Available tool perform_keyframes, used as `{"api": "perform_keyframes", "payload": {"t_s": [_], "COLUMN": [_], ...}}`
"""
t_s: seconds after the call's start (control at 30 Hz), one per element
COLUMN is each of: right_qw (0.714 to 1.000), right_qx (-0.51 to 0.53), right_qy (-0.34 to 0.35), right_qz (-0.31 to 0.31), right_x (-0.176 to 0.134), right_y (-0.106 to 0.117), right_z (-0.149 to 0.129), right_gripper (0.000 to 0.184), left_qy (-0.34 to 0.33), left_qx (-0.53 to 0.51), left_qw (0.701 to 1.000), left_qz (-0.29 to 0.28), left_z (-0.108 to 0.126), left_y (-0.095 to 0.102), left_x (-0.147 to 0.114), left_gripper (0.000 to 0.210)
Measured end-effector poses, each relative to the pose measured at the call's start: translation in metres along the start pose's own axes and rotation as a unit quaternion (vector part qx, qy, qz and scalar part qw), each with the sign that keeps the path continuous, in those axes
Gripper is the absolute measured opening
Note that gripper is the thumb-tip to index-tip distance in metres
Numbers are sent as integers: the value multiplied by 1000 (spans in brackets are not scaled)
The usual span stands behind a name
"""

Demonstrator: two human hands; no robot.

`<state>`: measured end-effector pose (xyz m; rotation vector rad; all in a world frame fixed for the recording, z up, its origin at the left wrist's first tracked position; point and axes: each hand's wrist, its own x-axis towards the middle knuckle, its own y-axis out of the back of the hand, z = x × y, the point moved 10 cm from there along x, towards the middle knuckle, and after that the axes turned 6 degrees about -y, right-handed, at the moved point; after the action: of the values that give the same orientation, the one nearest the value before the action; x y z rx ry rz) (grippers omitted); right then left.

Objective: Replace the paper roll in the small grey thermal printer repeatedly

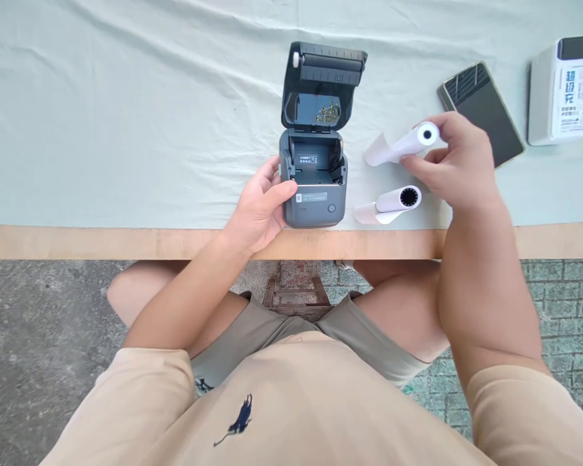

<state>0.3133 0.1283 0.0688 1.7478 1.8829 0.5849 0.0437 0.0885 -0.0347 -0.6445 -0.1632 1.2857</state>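
Paper roll [409, 144], between right fingertips [416, 166]; printer [315, 215], under left thumb [280, 193]

Grey printer [313, 169], lid [319, 87] raised, left of held white roll [409, 144] and resting white roll [391, 202]

To my right: dark-screened phone [495, 116] | white labelled block [563, 90] just beside it | pale cloth [126, 116] on my wood-edged surface [102, 243]

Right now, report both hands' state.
Left hand: closed, holding the open printer by its side.
Right hand: closed, holding the farther paper roll.
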Motion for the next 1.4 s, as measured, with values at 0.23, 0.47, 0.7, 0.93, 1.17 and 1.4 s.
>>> {"api": "perform_keyframes", "payload": {"t_s": [0.23, 0.47, 0.7, 0.93, 1.17, 1.4], "right_qw": [998, 995, 972, 962, 920, 941], "right_qx": [59, 15, 116, -249, -366, -290], "right_qy": [-9, 36, 106, 49, 109, 156], "right_qz": [35, -96, -174, -103, -82, -79], "right_x": [-36, -40, -32, -3, 2, 0], "right_y": [43, -4, -41, -69, -83, -81], "right_z": [54, 31, -51, -103, -113, -111], "right_gripper": [42, 20, 20, 44, 35, 14], "left_qy": [-13, -28, -15, -26, -17, -25], "left_qx": [12, 9, 14, 12, 12, -16], "left_qw": [1000, 999, 1000, 999, 1000, 1000], "left_qz": [23, 28, 15, 28, -4, -3], "left_z": [3, 8, -2, -4, -7, -6], "left_y": [5, 2, 5, 6, 5, 4], "left_x": [1, 1, 2, 1, -1, 0], "left_gripper": [67, 56, 72, 84, 91, 96]}}
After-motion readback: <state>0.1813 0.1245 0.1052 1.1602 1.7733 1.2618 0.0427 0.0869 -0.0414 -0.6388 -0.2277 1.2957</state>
